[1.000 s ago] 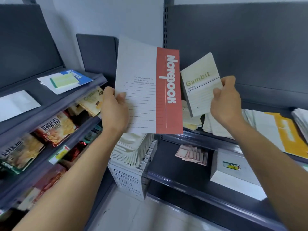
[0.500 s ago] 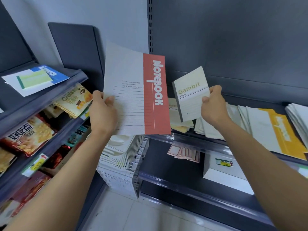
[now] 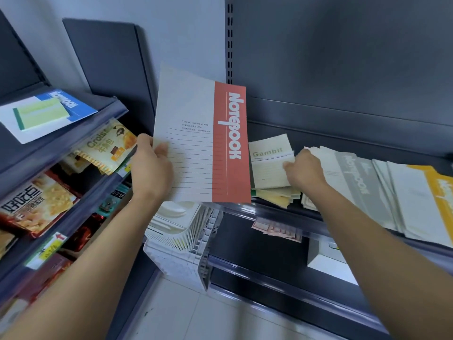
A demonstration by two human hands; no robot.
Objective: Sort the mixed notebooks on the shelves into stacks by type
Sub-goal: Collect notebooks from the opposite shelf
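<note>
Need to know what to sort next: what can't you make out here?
Head view:
- Stack under the Gambit notebook: covers hidden beneath it.
- Right hand grip: fingertips hidden, contact unclear.
- Fine print on the red Notebook: too small.
- Yellow notebook: cut off by the right edge.

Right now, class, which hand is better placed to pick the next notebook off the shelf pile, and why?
Right. The right hand already rests on the Gambit notebook atop the pile, while the left hand is occupied gripping the red Notebook.
</note>
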